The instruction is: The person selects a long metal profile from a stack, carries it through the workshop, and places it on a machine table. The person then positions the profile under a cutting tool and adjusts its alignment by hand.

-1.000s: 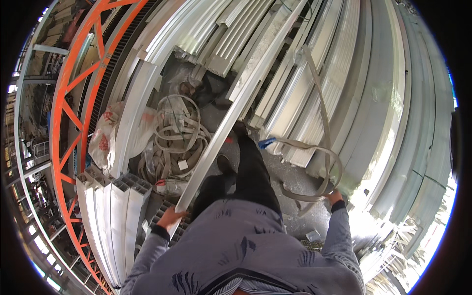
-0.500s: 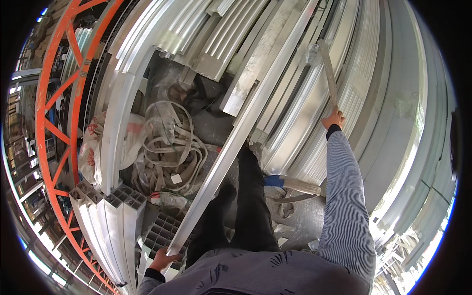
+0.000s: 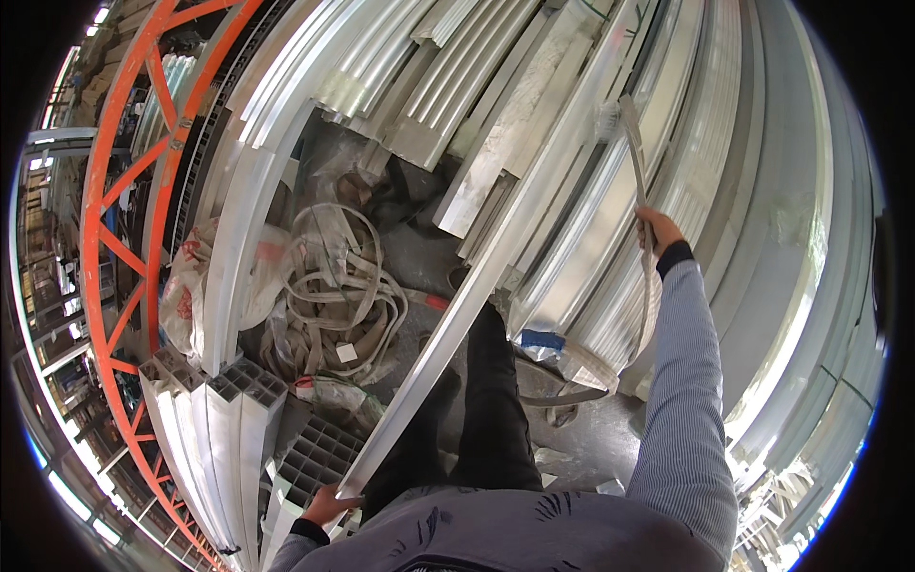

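My left hand (image 3: pixel 327 506) grips the near end of a long, pale metal profile (image 3: pixel 434 370), which slants away from me toward the far right. My right hand (image 3: pixel 661 232), its arm stretched forward, is closed round a flat grey-beige webbing strap (image 3: pixel 633 143). Beyond that hand the strap runs up over the stacked profiles; below it the strap hangs down in a curve toward the floor. A wrinkled piece of clear plastic (image 3: pixel 607 122) lies by the strap's upper part. Blue tape (image 3: pixel 541 339) is wrapped near the ends of the bundled profiles.
Long metal profiles (image 3: pixel 724 181) fill the right side. More profiles (image 3: pixel 467 86) lie ahead. A tangled heap of straps (image 3: pixel 334 315) covers the floor at left, beside a white sack (image 3: pixel 186 300). Square tubes (image 3: pixel 224 434) stand below an orange steel truss (image 3: pixel 93 205).
My right hand has shifted slightly down and right along the strap, whose lower part now hangs in a visible curve. The profile in my left hand has moved slightly right.
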### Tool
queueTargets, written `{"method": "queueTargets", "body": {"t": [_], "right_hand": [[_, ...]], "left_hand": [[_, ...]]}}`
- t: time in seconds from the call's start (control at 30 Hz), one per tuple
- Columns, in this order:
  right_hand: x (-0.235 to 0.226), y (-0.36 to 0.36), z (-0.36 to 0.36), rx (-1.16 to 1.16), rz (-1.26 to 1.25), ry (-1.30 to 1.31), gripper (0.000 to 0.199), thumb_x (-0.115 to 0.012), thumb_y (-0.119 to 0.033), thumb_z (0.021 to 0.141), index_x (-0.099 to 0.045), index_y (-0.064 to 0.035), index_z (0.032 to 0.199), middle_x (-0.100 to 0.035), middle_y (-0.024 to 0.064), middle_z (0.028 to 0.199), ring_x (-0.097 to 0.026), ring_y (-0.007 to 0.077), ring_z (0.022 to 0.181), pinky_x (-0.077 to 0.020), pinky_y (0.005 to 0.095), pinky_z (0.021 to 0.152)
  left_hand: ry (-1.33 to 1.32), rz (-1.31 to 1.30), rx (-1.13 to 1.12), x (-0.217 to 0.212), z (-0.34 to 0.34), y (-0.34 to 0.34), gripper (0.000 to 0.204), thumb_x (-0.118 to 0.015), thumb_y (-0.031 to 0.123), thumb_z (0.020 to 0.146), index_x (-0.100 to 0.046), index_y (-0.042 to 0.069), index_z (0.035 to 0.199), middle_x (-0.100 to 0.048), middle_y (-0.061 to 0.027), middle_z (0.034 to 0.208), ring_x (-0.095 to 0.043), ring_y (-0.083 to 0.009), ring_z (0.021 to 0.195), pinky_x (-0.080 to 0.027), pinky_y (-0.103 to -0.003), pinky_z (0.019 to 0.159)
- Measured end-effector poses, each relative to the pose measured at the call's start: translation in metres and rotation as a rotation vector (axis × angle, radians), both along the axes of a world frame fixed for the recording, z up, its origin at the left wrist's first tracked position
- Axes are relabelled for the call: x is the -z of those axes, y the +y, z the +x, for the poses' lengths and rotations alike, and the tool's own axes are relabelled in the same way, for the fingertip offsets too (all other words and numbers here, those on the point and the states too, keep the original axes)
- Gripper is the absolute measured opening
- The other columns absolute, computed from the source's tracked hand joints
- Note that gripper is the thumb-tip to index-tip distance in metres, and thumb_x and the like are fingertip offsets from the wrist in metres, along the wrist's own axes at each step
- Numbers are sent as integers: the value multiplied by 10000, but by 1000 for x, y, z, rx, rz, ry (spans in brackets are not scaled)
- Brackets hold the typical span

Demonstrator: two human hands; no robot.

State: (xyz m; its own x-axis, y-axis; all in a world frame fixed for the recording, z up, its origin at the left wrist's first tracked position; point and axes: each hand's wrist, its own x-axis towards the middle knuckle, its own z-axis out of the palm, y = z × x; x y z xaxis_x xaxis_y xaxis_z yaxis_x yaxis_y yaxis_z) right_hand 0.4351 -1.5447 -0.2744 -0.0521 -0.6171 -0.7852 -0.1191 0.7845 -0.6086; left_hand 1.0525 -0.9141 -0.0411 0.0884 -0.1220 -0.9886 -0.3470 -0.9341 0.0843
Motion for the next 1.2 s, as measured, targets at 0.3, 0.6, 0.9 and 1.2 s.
{"method": "queueTargets", "body": {"t": [0.3,0.6,0.9,1.2], "right_hand": [[-135,212,87,-176,-118,287,203,-685,-238,876,-635,-41,869,-565,32,584,-554,153,489,-428,330,449],[-285,493,21,253,271,38,355,-706,-33,793,-594,-15,1129,-548,22,686,-516,117,505,-409,298,432],[-309,830,-95,131,560,403,672,-858,-147,726,-616,36,1326,-709,100,857,-642,180,632,-499,343,549],[-229,753,-179,-32,286,1453,576,-769,-219,762,-658,-44,1299,-659,199,1304,-610,350,1230,-476,443,1050]], "left_hand": [[10,-228,-10,14,15,12,499,-857,399,776,-757,-11,1043,-775,-147,941,-742,-228,839,-537,-366,861],[41,24,-141,27,29,-23,307,-814,223,843,-714,-38,969,-725,-96,820,-687,-176,678,-532,-332,616],[-8,-124,-34,42,52,-40,356,-837,234,819,-709,-51,990,-716,-90,864,-682,-183,733,-525,-346,671],[-45,-257,90,29,48,-47,529,-791,344,848,-696,-84,1144,-746,-148,1067,-712,-242,975,-538,-365,859]]}}
